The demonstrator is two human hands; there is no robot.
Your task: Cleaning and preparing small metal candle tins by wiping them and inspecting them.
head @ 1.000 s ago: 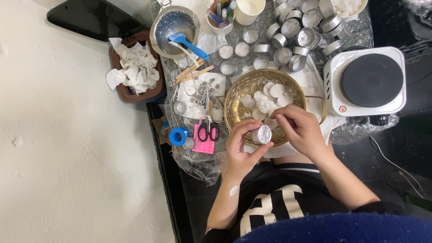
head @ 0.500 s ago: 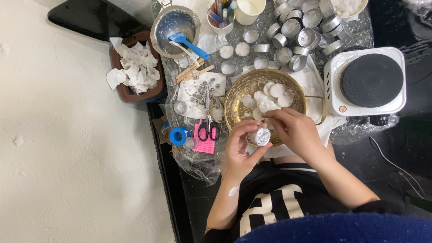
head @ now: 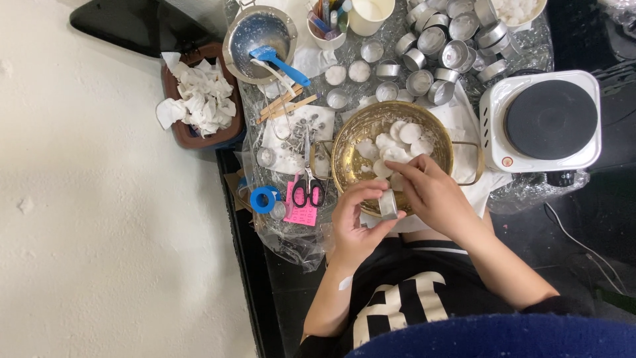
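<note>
My left hand grips the small metal cup tipped on its side at the near rim of the brass bowl, while my right hand, touching it from the right, pinches at its open end.

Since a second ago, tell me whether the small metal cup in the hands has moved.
Yes. The small metal cup sat face-up just outside the brass bowl's near rim; now it is tipped on edge at about the same spot, between the left hand and right hand.

pale speckled floor, dark table
</note>
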